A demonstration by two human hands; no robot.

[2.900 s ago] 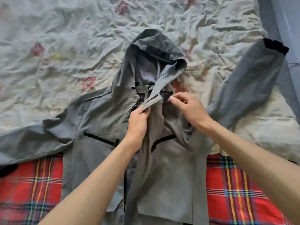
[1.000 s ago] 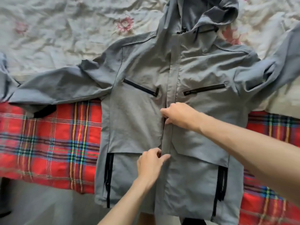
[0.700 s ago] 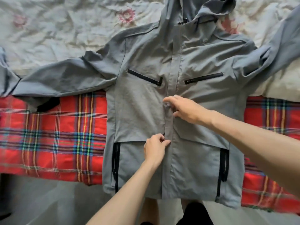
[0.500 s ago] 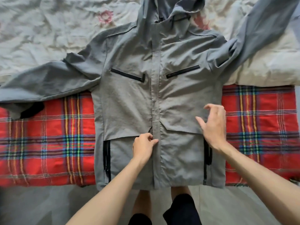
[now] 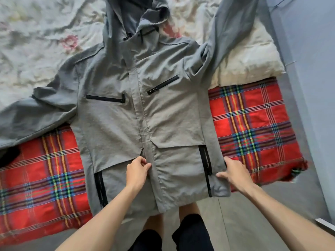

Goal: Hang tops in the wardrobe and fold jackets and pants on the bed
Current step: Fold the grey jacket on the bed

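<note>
Grey, thin woven cloth makes up the jacket (image 5: pixel 145 124), and it looks light, soft and a little slick, the kind that slides and creases rather than holds a shape. It lies front up and closed on the bed (image 5: pixel 244 57), with its hem hanging off the near edge.

Under the jacket's lower half is a red plaid blanket (image 5: pixel 250 124); under its hood (image 5: pixel 137 19) and shoulders, a rumpled floral sheet (image 5: pixel 36 42). Both sleeves spread outward from the body.

The hands are apart. The left hand (image 5: pixel 137 169) pinches the front placket at the jacket's middle, and the right hand (image 5: pixel 233 173) grips the jacket's right side edge beside a lower zip.

I would take it by seams, hem and shoulders, where doubled cloth gives something firm. A loose panel would likely just slip.

The chest pockets (image 5: pixel 105 98) look zipped, and the lower pockets (image 5: pixel 205 165) lie flat. I cannot see inside any of them, but nothing bulges, so I judge them empty.
</note>
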